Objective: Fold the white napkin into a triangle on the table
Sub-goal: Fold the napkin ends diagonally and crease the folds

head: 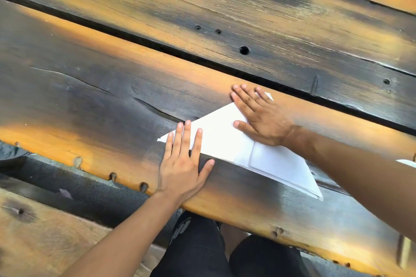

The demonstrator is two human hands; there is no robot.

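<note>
Your tabletop point(112, 87): dark, orange-streaked wooden planks with gaps and holes. White napkin point(227, 141) lies flat on the near plank, right of centre, folded triangular.

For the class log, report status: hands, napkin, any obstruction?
Left hand flat, open, fingers on near corner. Right hand flat, open, pressing far corner. White paper napkin already a triangle on dark wooden plank table. Nothing in the way.

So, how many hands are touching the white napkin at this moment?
2. The left hand lies flat on the near-left corner of the white napkin, and the right hand lies flat on its far corner. Both have their fingers spread, and the napkin lies on the wooden table.
</note>
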